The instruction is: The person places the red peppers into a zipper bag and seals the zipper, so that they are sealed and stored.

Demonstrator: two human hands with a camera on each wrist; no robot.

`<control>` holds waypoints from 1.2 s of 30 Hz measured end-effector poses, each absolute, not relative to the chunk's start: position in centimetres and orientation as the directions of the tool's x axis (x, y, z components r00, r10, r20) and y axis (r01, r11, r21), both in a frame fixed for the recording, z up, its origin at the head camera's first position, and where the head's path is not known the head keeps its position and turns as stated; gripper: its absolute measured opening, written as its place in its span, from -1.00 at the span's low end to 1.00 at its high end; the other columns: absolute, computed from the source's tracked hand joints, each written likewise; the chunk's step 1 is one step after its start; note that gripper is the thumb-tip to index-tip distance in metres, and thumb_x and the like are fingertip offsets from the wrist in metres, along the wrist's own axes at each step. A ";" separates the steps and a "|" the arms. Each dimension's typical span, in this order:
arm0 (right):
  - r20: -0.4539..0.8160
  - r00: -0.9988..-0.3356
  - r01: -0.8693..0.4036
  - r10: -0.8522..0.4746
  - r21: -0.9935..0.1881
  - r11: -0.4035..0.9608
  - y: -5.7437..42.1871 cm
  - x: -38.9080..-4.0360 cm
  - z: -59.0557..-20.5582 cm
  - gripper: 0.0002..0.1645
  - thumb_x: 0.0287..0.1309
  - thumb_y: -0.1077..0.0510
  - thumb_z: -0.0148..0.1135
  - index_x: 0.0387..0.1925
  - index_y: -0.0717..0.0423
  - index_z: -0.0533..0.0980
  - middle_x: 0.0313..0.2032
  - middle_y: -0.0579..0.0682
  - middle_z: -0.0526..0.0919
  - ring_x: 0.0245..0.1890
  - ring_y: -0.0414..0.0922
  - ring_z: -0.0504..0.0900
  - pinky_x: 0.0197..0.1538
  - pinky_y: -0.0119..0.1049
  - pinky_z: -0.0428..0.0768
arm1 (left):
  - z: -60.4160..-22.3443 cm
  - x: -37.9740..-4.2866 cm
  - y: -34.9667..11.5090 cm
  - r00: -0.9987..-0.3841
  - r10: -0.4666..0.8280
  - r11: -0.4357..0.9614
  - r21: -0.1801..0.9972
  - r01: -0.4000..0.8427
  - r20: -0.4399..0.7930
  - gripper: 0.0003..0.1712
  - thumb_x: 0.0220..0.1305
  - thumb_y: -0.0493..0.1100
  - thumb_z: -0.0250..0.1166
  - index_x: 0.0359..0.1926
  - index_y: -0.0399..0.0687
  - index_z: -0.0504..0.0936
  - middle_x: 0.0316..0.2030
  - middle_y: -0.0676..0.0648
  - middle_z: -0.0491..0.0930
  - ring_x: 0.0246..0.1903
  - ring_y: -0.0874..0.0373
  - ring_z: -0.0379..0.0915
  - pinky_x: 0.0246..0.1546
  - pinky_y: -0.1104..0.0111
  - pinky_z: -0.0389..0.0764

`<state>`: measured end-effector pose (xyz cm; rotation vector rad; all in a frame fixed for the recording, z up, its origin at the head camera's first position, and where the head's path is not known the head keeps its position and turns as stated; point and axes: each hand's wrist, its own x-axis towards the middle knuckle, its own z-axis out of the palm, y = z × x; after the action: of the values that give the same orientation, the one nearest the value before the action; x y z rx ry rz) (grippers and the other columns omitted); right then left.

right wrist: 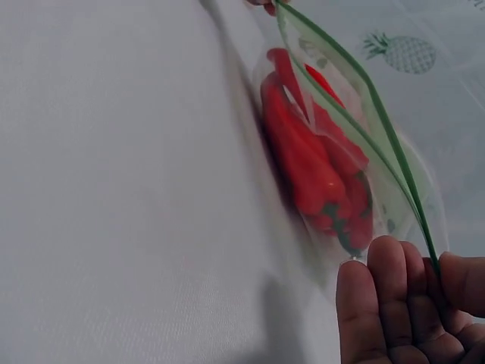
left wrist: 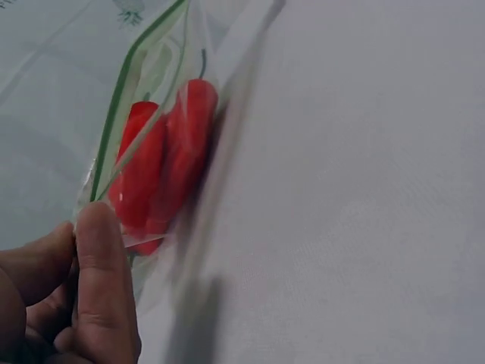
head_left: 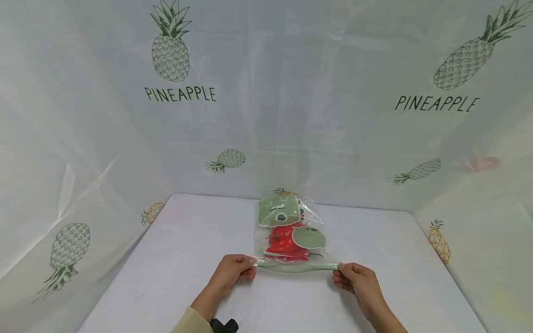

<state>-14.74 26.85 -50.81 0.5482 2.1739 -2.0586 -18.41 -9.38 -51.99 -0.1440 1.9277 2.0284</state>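
Note:
A clear zip bag (head_left: 312, 212) with a green cartoon print and a green zip strip lies on the table, its mouth toward me. Inside it are several red peppers (head_left: 283, 238), some with green stems. My left hand (head_left: 234, 273) pinches the left end of the zip strip between thumb and forefinger. At the other end, my right hand (head_left: 359, 283) pinches the strip's right corner. In the right wrist view the two edges of the zip strip (right wrist: 390, 125) stand apart along the middle and meet by the right thumb (right wrist: 464, 280).
A white table (head_left: 187, 240) carries the bag. White sheeting printed with pineapples (head_left: 170, 58) hangs behind it and along both sides. A black object (head_left: 225, 325) shows beside the left sleeve (head_left: 192, 322) at the bottom edge.

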 end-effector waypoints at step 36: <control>-0.300 -0.936 0.316 0.185 -0.947 0.065 28.2 -15.6 -51.2 -0.74 0.54 0.22 0.17 -0.15 0.44 0.56 -0.33 0.10 0.77 -0.32 -0.08 0.78 -0.18 -0.26 0.83 | -52.0 -17.8 -8.3 -0.944 0.251 0.195 0.966 -0.168 -0.215 -0.77 0.35 -0.25 0.31 -0.43 -0.31 0.58 -0.63 0.05 0.48 -0.61 0.23 0.42 -0.54 0.45 0.54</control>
<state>-15.57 28.21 -51.24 0.5246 2.2176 -2.0165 -17.81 -8.31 -52.02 0.0783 2.1509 1.8050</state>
